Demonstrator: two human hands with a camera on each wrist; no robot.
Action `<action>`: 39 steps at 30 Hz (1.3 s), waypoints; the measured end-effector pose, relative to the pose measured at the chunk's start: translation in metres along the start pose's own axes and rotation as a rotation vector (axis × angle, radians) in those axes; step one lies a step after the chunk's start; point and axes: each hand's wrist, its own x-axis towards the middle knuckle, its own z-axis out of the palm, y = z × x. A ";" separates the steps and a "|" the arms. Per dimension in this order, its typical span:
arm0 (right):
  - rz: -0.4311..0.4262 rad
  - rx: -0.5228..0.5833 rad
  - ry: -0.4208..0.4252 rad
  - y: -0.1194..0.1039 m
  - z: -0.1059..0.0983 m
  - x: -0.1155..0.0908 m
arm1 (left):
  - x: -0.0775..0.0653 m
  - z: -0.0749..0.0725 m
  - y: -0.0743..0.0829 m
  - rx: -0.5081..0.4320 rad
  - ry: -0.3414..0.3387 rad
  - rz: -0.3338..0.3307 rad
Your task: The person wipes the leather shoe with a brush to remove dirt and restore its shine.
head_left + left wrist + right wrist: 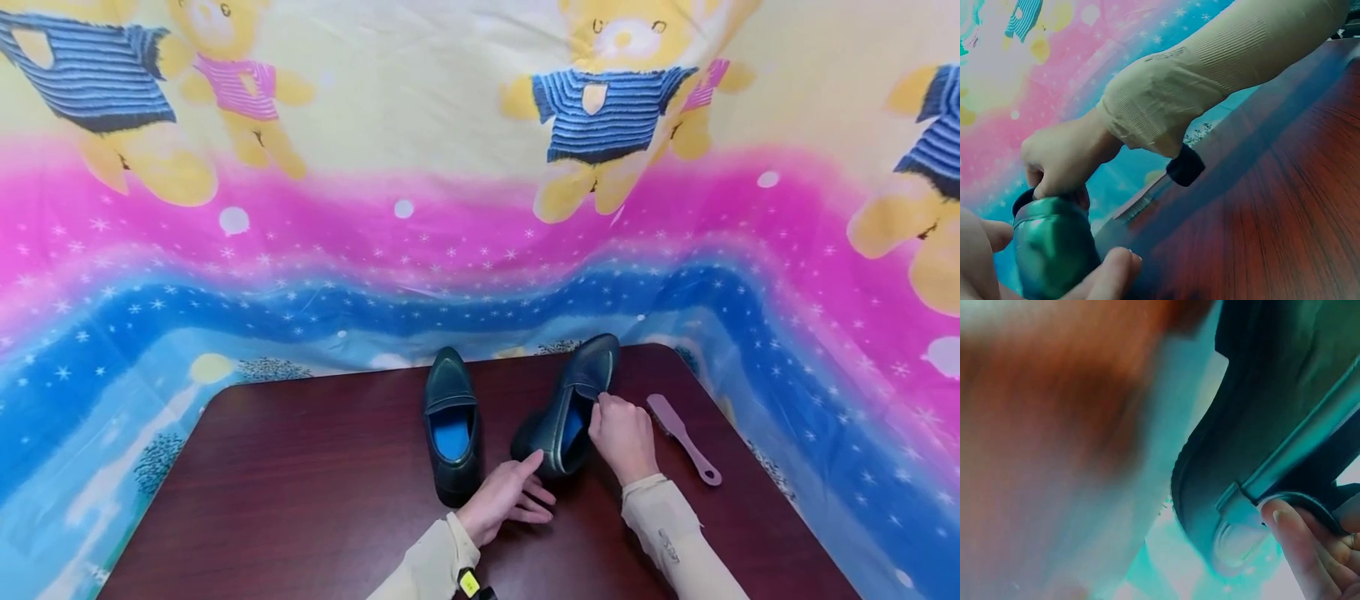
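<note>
A dark green loafer [588, 367] with a blue insole is tilted on the right of the table, toe pointing away. My right hand [624, 437] pinches the edge of its opening near the tongue; in the right wrist view, the thumb [1291, 534] presses on that edge beside the strap. Close by the heel is my left hand [506, 496], fingers spread and loosely extended. The left wrist view shows the shiny heel [1054, 250] between its thumb and fingers. Another matching loafer [450, 383] lies flat to the left, toe also away.
A pink-handled brush [682, 433] lies right of my right hand, bristles underneath. The dark red-brown table [315, 467] ends just beyond the shoe toes. A bear-printed cloth [450, 233] hangs behind and around the table.
</note>
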 end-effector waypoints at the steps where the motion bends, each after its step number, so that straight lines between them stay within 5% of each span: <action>1: 0.001 -0.009 -0.002 0.001 -0.001 0.003 | 0.000 0.001 0.001 0.007 -0.012 0.007; 17: -0.030 -0.180 -0.228 0.037 -0.018 0.047 | 0.023 0.039 0.008 0.088 -0.173 0.108; 39: -0.170 -0.278 -0.397 0.076 -0.012 0.072 | 0.051 0.065 0.009 0.378 -0.141 0.108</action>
